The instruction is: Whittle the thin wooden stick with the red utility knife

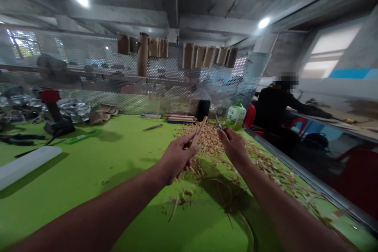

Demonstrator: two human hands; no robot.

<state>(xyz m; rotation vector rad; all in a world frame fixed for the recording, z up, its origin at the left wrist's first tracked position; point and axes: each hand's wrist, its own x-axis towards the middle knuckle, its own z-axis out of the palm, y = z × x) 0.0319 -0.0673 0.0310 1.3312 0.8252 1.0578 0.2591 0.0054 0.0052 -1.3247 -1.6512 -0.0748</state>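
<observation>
Wooden strip (200, 130) clamped in left hand (178, 155) fingers; right hand (234, 145) fingers clamped on knife (220, 126); best keep blade shallow, left thumb clear.

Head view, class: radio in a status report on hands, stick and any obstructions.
Left hand gripping stick. Right hand holding knife, apart from stick. Shavings littering table around both hands.

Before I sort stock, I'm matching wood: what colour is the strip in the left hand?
The strip is light tan; the head view shows it best.
</observation>
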